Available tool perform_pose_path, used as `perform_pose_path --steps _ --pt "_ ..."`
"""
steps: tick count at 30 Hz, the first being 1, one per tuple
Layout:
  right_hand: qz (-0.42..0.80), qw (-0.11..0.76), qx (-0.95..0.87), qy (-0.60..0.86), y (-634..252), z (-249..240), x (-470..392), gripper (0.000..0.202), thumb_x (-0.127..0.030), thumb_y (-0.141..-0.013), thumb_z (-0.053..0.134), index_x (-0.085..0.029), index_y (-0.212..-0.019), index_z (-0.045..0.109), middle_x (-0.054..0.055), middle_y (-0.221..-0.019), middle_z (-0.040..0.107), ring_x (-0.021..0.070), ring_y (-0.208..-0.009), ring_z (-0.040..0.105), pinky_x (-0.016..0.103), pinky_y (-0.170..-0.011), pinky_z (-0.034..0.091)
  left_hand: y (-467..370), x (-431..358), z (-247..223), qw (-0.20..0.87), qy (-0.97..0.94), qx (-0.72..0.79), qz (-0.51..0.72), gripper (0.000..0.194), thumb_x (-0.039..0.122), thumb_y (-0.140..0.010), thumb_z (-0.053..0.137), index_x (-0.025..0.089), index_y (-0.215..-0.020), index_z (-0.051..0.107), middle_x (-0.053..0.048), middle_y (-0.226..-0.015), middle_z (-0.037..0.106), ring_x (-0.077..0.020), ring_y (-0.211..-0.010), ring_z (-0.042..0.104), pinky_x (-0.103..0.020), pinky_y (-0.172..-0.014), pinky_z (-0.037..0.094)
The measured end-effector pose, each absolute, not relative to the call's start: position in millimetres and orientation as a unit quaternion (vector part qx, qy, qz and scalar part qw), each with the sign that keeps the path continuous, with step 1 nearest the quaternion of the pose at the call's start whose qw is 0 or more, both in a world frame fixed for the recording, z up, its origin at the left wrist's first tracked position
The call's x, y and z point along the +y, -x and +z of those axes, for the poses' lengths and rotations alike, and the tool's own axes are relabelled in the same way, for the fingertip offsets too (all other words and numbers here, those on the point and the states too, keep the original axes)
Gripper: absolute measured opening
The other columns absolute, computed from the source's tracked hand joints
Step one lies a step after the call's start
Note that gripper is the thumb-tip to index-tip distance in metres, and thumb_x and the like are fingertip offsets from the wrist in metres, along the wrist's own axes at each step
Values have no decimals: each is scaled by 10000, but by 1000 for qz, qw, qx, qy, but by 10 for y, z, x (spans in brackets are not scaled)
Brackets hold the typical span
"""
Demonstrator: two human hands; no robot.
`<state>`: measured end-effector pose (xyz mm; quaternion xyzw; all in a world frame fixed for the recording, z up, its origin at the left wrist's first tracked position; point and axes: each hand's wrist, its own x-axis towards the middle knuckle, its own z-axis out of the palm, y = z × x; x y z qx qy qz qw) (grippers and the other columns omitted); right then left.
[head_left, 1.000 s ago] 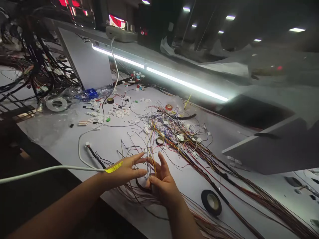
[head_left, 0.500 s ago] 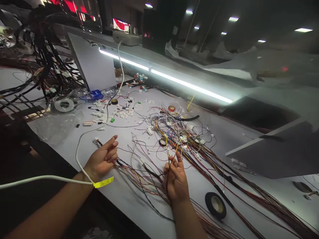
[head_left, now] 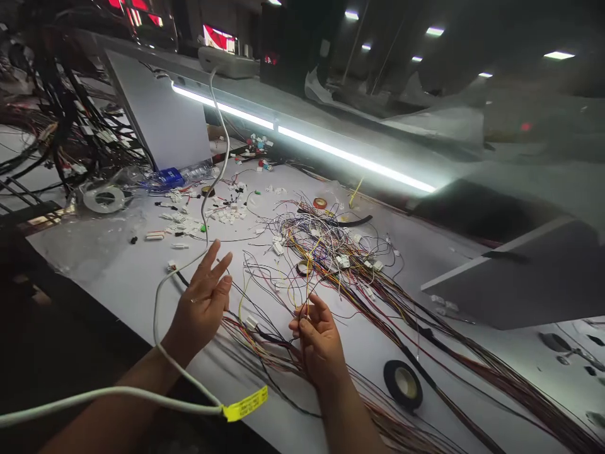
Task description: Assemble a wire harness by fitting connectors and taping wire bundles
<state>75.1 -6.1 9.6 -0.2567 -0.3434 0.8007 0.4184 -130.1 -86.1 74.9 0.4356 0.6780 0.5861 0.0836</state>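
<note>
The thin wires (head_left: 306, 287) at lower centre of the frame are pinched upright in the right hand (head_left: 319, 343), which has stayed closed on them since half a second ago. The left hand (head_left: 203, 306) has let go and lifted — fingers spread, grasping nothing — just left of the strands, so the bundle now hangs from one hand alone. A white cable (head_left: 161, 302) crosses the left wrist; a tape roll (head_left: 401, 383) lies on the bench (head_left: 142, 284) at lower right.

Two bare forearms, no sleeves, bare hands, left hand (head_left: 201, 309), right hand (head_left: 319, 343)
</note>
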Motion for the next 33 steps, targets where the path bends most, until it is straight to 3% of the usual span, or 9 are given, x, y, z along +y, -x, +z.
perform_pose_path --steps 2,3,5,9,13,16,21,28,33 --pt "798 416 -360 246 -744 55 -63 436 -209 -760 735 -297 -1152 567 -6 -914 621 126 -747 656 241 -629 476 1326 -862 733 106 -437 667 594 394 334 -892 528 331 -1286 536 -96 -1544 280 -38 -547 524 -278 -576 499" --pt "796 413 -371 239 -741 34 -68 426 -214 -768 730 -296 -1154 569 -2 -915 629 133 -756 662 249 -638 483 1325 -862 722 140 -424 667 596 403 352 -902 512 317 -1303 513 -104 -1488 361 -43 -548 525 -275 -575 491" --pt "790 407 -396 232 -738 -1 -84 405 -223 -787 715 -295 -1159 573 5 -927 642 141 -771 670 263 -656 495 1294 -860 706 248 -381 673 584 399 406 -910 484 251 -1275 524 -80 -1182 590 -54 -495 473 -244 -497 426" --pt "784 378 -429 243 -737 -14 -123 400 -248 -794 715 -273 -1168 576 26 -960 658 172 -830 680 314 -721 517 1183 -851 727 426 -379 665 484 321 456 -854 557 173 -958 667 0 -733 603 -108 -553 473 -231 -521 378" --pt "779 402 -404 262 -733 41 -115 390 -256 -789 721 -266 -1151 577 24 -954 664 168 -817 680 340 -751 519 1175 -880 706 456 -462 671 358 281 447 -807 603 185 -761 694 -2 -673 609 -173 -670 541 -259 -625 403" --pt "782 422 -373 268 -738 89 -94 398 -236 -771 738 -287 -1133 581 -2 -904 654 135 -745 666 287 -683 504 1259 -909 595 461 -409 679 399 275 455 -774 630 185 -730 659 3 -657 604 -157 -608 531 -247 -578 384" --pt "799 422 -352 243 -773 139 -100 408 -239 -746 764 -296 -1111 588 -12 -849 649 130 -679 649 269 -614 489 1411 -890 471 526 -226 644 508 342 504 -766 607 167 -822 594 44 -567 551 -39 -332 258 -207 -403 156" --pt "819 394 -374 184 -818 174 -122 353 -237 -780 738 -308 -1098 600 -14 -836 655 125 -646 644 269 -587 498 1459 -760 470 623 -235 642 380 437 581 -758 596 147 -796 635 8 -479 571 -51 -298 294 -221 -382 98" --pt "826 377 -374 191 -817 167 -123 373 -274 -770 749 -303 -1106 590 -9 -842 650 126 -647 641 262 -573 499 1475 -724 461 647 -224 594 424 357 493 -749 676 159 -858 613 66 -424 475 -33 -299 229 -198 -363 67"
